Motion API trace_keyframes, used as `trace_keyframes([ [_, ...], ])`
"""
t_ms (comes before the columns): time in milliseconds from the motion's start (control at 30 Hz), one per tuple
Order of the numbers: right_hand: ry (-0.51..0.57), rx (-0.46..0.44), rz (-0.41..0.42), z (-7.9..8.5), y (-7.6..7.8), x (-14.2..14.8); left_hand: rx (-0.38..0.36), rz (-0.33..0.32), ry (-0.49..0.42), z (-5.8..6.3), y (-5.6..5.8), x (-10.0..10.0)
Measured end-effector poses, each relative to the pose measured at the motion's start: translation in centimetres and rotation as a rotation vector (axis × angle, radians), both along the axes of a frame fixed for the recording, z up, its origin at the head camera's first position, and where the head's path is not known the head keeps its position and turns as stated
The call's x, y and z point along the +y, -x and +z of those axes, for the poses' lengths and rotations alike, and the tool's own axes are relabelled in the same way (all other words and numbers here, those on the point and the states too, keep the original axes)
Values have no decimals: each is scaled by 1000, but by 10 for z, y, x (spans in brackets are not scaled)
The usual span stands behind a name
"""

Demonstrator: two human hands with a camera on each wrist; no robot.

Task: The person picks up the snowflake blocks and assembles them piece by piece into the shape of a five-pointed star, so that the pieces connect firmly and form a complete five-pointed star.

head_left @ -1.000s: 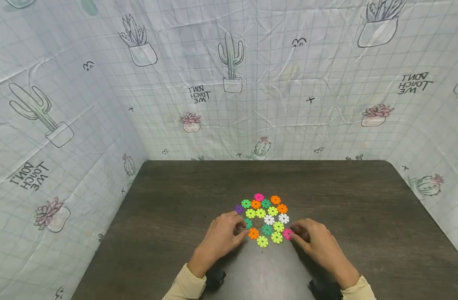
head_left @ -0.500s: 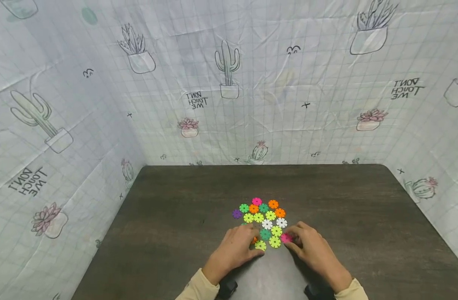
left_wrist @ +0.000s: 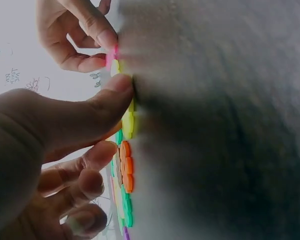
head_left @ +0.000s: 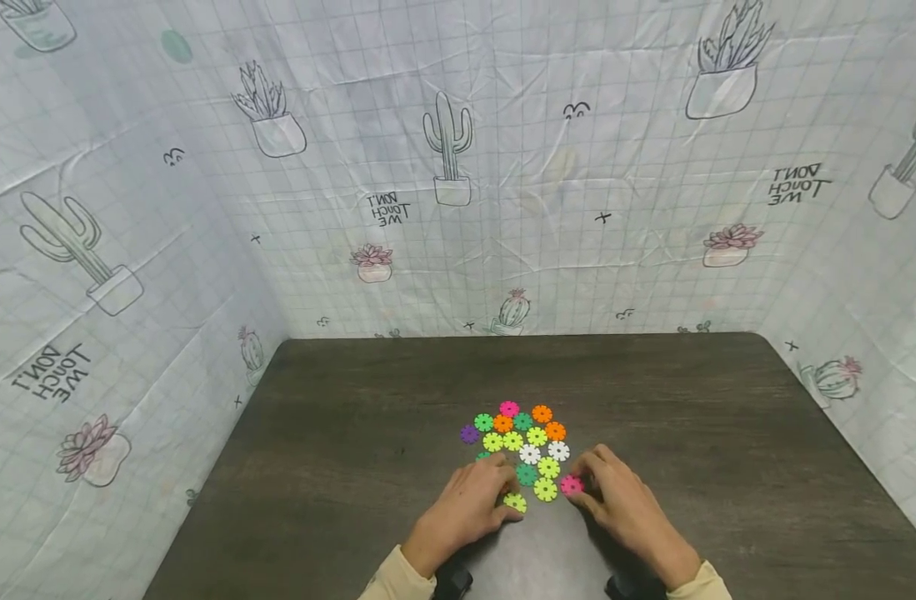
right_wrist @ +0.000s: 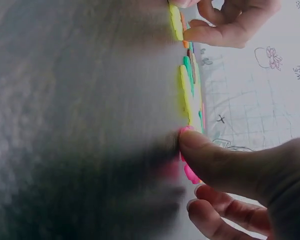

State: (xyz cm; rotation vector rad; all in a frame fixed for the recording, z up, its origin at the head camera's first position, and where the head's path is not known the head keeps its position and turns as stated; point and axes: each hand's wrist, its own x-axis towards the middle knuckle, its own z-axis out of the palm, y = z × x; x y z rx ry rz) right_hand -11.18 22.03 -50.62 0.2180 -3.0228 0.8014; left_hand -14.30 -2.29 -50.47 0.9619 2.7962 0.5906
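A cluster of flat, notched plastic discs in several colours lies on the dark table (head_left: 337,467). My left hand (head_left: 468,500) is at the cluster's near left, with thumb and index finger pinching a yellow-green disc (head_left: 515,502) by its edges. Part of the cluster is hidden under that hand, including an orange disc (left_wrist: 126,167) seen in the left wrist view. At the near right, my right hand (head_left: 628,507) pinches a pink disc (head_left: 572,486) between thumb and fingers. Between the hands lies another yellow-green disc (head_left: 545,489), a small gap separating it from the pink one.
Further back lie white (head_left: 529,454), orange (head_left: 542,413), green (head_left: 483,422) and purple (head_left: 469,434) discs, mostly edge to edge. A patterned cloth (head_left: 518,233) stands as a wall behind the table and along both sides.
My left hand has moved right and nearer, from the cluster's left side to the front yellow-green disc. The pink disc has shifted slightly away from its neighbour with my right hand. The head view has tilted up slightly.
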Motion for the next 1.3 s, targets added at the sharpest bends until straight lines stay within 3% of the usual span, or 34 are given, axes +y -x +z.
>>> trace_keyframes([
  [300,127,18,11,-2,1,-3,-8,-47,-29,-3,-4,-5],
  [500,207,170,44,-6,1,-3,-54,-40,-113,-5,-6,-5],
  [600,251,195,34,-5,1,-4,-91,-22,-160,-6,-6,-6],
  [700,284,169,9,-1,1,-6,-121,-4,-232,-7,-6,-9],
  [1000,424,177,-36,10,-4,-17,-62,33,-563,-1,-3,-11],
  [1300,624,52,-81,20,-8,-31,-7,83,-665,8,-7,-10],
])
